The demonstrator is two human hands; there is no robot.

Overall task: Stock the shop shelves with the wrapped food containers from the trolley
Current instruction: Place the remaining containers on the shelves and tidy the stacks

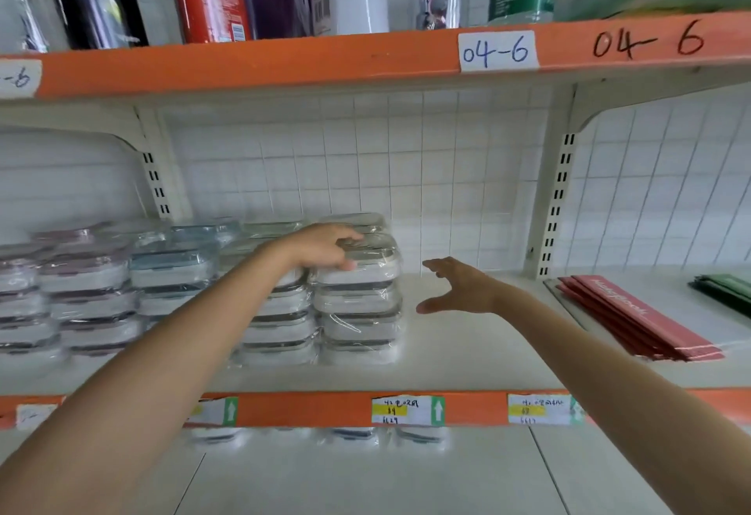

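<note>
Several stacks of clear, film-wrapped food containers stand on the white middle shelf (pixel 467 356), filling its left half. My left hand (pixel 325 246) rests on the top container (pixel 365 266) of the rightmost stack, fingers over its lid and thumb at its front edge. My right hand (pixel 459 287) hovers open just right of that stack, fingers spread, touching nothing. The trolley is out of view.
Flat red packets (pixel 634 315) and dark green ones (pixel 723 289) lie on the shelf's right part. The orange-edged shelf above (pixel 325 59) carries bottles and flasks. More wrapped containers (pixel 349 435) show on the shelf below.
</note>
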